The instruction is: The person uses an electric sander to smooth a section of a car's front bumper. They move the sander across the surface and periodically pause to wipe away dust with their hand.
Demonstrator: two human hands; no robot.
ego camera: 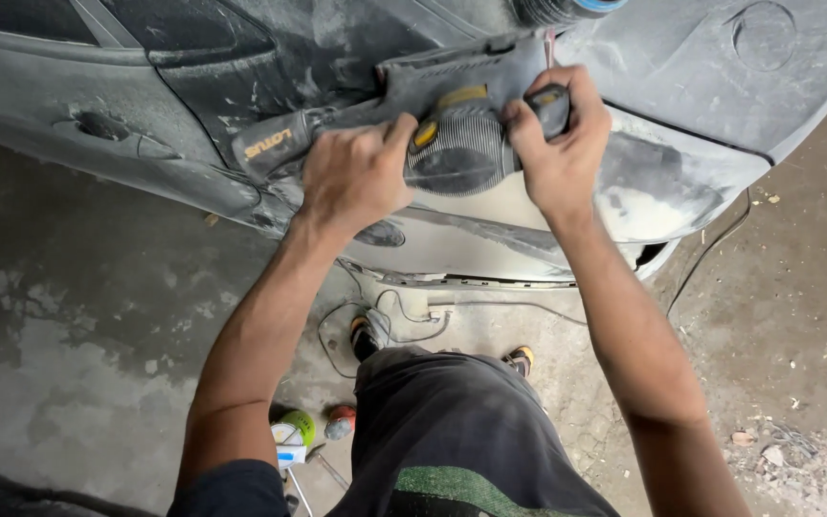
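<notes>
The sander (452, 144) is being pressed against the dusty car panel (653, 206), gripped at its handle by the left hand (356, 177) and front knob by the right hand (557, 153), and is best being kept flat under even pressure

left hand (354, 177): fingers curled, gripping | right hand (555, 144): clenched, gripping | both arms outstretched

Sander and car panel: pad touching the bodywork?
Touching. Head view shows the sander, gripped by left hand and right hand, pressed flat against the dusty car panel.
</notes>
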